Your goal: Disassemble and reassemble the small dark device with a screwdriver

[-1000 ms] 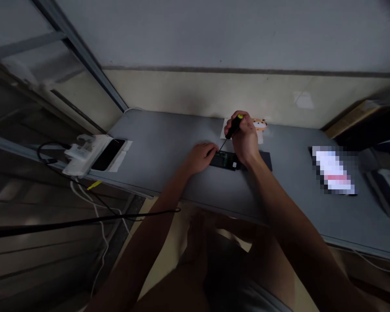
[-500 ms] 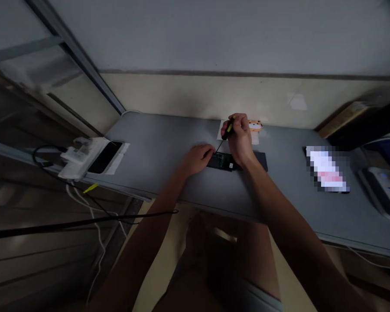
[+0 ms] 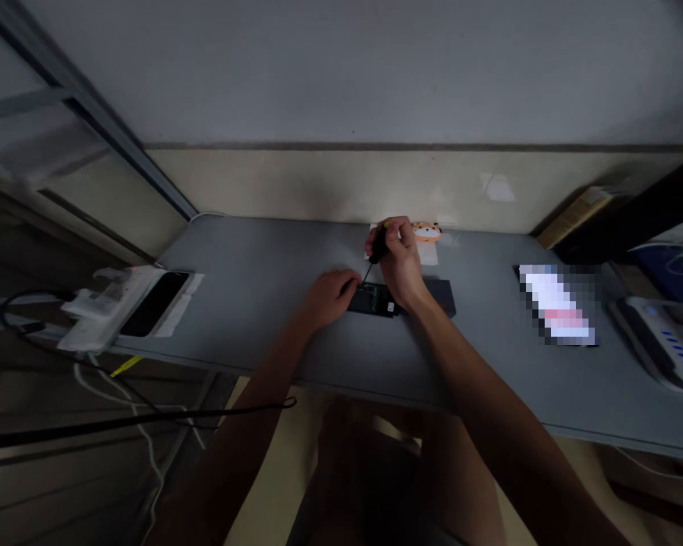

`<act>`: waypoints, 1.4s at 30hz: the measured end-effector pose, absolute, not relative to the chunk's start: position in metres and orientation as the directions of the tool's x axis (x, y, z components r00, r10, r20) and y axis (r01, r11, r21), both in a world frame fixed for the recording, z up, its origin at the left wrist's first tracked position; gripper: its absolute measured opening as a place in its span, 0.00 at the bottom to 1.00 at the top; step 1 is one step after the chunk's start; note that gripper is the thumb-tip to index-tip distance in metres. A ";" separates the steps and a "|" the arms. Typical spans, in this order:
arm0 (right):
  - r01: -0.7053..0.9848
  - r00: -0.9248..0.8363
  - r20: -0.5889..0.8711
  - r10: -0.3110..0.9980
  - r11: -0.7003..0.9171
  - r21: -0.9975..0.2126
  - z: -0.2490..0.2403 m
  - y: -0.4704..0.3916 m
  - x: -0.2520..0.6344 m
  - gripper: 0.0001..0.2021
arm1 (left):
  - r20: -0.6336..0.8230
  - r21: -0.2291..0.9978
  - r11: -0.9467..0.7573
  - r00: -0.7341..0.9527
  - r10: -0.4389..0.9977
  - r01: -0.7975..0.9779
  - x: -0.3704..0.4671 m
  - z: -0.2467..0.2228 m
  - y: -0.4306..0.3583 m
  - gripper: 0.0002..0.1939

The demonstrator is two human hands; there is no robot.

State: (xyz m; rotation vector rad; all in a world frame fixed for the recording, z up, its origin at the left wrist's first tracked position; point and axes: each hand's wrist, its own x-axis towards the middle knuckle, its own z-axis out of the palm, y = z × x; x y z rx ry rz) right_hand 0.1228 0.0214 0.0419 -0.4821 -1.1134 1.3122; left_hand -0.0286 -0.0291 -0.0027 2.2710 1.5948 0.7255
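A screwdriver (image 3: 379, 247) with a black and yellow handle is gripped in my right hand (image 3: 399, 256). Its thin shaft slants down to the left, the tip at the green circuit board (image 3: 369, 294) of an opened black electronic device (image 3: 382, 309). My left hand (image 3: 332, 296) is closed around the device's left end, fingertips close to the screwdriver tip. To the right, partly behind my right wrist, lies a flat dark panel (image 3: 441, 297); whether it touches the device is hidden.
Behind my right hand are white paper (image 3: 429, 254) and an orange cartoon-animal item (image 3: 426, 232). On the left lie a phone (image 3: 156, 303) and a white power strip (image 3: 94, 311) with cables. A lit, blurred-out phone (image 3: 558, 303) and a grey-white device (image 3: 660, 337) occupy the right side.
The whole view has shifted, so the desk and hands appear slightly further left and lower. Both hands keep their grips, and the screwdriver tip stays at the circuit board.
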 end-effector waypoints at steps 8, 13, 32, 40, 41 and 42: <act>-0.577 -0.172 0.377 0.910 0.217 -0.787 0.043 0.020 0.120 0.26 | 0.235 0.502 -0.355 0.271 0.933 0.788 -0.030 0.000 -0.031 0.13; -0.559 -0.132 0.399 0.908 0.264 -0.786 0.043 0.017 0.119 0.23 | 0.242 0.504 -0.351 0.261 0.935 0.790 -0.029 -0.001 -0.031 0.13; -0.453 -0.145 0.304 0.941 0.210 -0.867 0.041 0.028 0.120 0.33 | 0.179 0.522 -0.277 0.213 0.960 0.807 -0.027 0.003 -0.033 0.13; -0.431 -0.119 0.298 0.947 0.221 -0.875 0.035 0.027 0.117 0.25 | 0.166 0.510 -0.271 0.216 0.962 0.816 -0.028 0.002 -0.033 0.13; -0.426 -0.117 0.301 0.946 0.226 -0.876 0.034 0.028 0.118 0.24 | 0.173 0.509 -0.278 0.220 0.960 0.815 -0.028 0.001 -0.033 0.14; -0.427 -0.113 0.311 0.944 0.236 -0.873 0.033 0.028 0.118 0.24 | 0.180 0.507 -0.284 0.222 0.958 0.814 -0.029 0.000 -0.033 0.14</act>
